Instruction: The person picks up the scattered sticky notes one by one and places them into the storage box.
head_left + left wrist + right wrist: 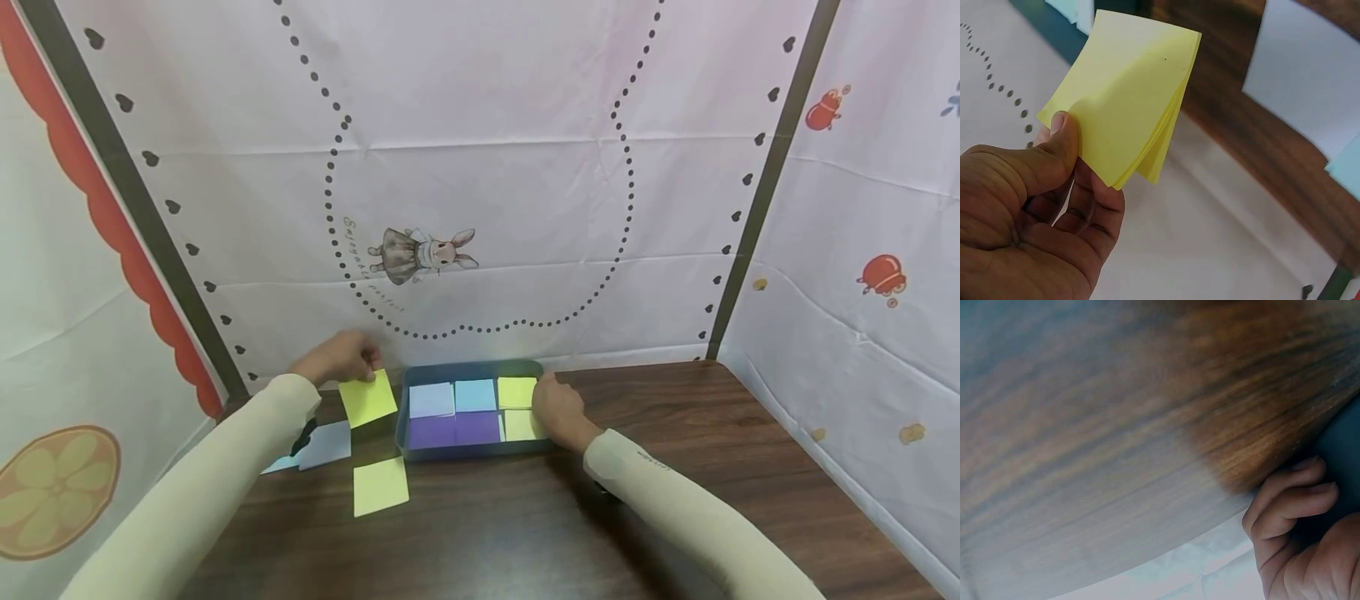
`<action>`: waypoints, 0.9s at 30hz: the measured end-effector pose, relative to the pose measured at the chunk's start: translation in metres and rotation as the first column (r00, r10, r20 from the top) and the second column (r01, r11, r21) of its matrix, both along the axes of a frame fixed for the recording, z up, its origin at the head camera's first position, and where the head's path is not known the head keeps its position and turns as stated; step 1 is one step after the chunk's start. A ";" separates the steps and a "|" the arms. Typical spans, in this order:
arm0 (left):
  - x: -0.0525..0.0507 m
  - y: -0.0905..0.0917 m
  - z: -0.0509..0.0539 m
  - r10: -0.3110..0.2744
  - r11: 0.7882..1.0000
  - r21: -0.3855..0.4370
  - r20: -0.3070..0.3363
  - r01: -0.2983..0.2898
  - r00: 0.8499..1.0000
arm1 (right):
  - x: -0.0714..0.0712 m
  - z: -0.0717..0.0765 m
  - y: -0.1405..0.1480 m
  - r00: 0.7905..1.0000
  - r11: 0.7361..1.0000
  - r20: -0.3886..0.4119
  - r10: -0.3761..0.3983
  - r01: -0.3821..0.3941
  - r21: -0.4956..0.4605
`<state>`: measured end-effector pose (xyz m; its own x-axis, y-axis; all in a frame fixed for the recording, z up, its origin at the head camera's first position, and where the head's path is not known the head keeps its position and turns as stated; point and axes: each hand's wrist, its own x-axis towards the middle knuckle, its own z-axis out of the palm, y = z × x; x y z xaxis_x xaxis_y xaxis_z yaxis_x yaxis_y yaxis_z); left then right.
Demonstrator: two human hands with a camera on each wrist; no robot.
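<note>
My left hand point(343, 358) pinches a thin stack of yellow sticky notes point(1129, 87) between thumb and fingers. Its sheets fan apart along one edge in the left wrist view. The stack hangs just left of a dark blue-green tray point(480, 452). At the tray's right end, my right hand point(561, 408) grips the wall with curled fingers point(1294, 506). Inside the tray lie a pale lavender pad point(431, 400), a light blue pad point(476, 396), purple notes point(453, 429), a yellow pad point(517, 392) and a paler yellow pad point(521, 425), partly behind the right hand.
A pale yellow note point(380, 486) lies on the wooden table point(480, 533), in front of the tray's left corner. Farther left are a grey-blue note point(326, 443) and a light blue one point(281, 464), partly covered by the left sleeve. Printed cloth point(495, 208) hangs behind the table.
</note>
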<state>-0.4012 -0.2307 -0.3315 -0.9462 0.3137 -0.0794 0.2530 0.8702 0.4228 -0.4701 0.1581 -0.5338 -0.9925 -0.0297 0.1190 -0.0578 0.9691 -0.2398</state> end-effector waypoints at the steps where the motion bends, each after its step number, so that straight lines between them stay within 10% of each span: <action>1: -0.002 0.001 0.002 0.004 1.000 -0.001 -0.003 -0.004 1.000 | -0.001 -0.001 0.000 1.000 1.000 0.003 0.001 -0.001 -0.003; 15: -0.014 0.051 0.020 -0.034 0.999 -0.020 -0.058 0.033 0.998 | -0.003 -0.003 0.002 1.000 1.000 0.022 -0.005 0.005 -0.012; 27: -0.048 0.097 -0.014 -0.181 0.982 0.034 -0.130 0.187 0.975 | -0.004 -0.006 0.002 1.000 1.000 -0.016 0.017 -0.017 0.009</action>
